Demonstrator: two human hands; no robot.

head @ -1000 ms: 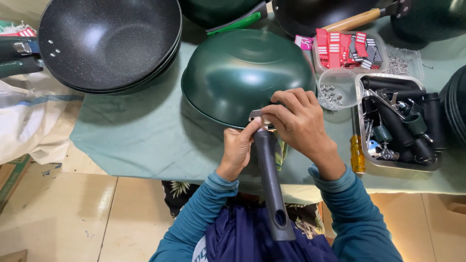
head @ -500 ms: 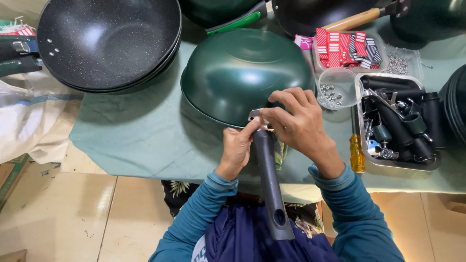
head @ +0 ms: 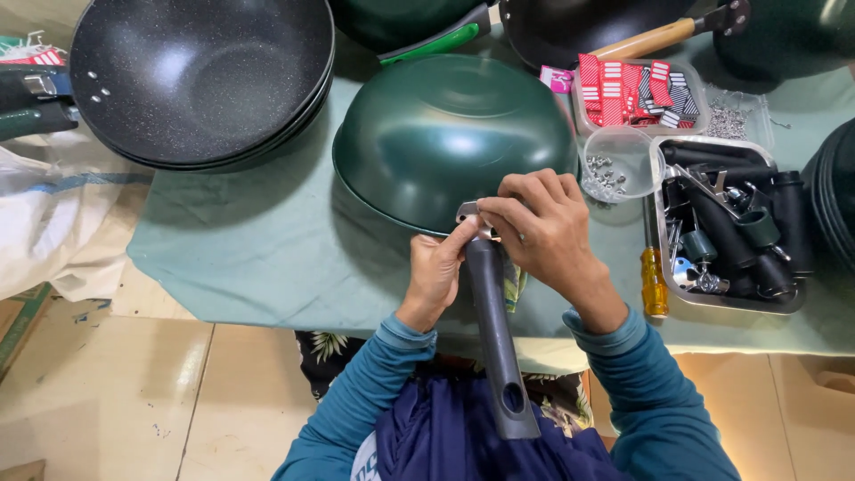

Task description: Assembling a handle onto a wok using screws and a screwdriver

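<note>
**Op A:** Fingertips [head: 485,214] of both hands pinch at the metal bracket [head: 469,212] where the dark handle [head: 494,330] meets the upturned green wok [head: 454,134]. Left hand [head: 436,272] is closed round the handle's top, right hand [head: 548,227] curled over the joint. Can't see what's under the right fingers.

**Op B:** Where's the wok sitting?

**Op A:** Mid-table on the green cloth [head: 249,249], rim down, handle pointing at me over the edge.

**Op B:** Handling?

**Op A:** I judge it stiff, fairly heavy, glossy so likely slippery on the dome. I'd grab the handle or rim.

**Op B:** Containers?

**Op A:** Clear tub [head: 619,151] just right of the wok holds small silvery screws. Metal tray [head: 793,298] beyond has black handles and brackets. Another clear tub [head: 699,120] behind has red and grey striped cards. Yellow-handled screwdriver [head: 655,276] lies beside the tray. Stacked black woks [head: 200,76] far left.
</note>
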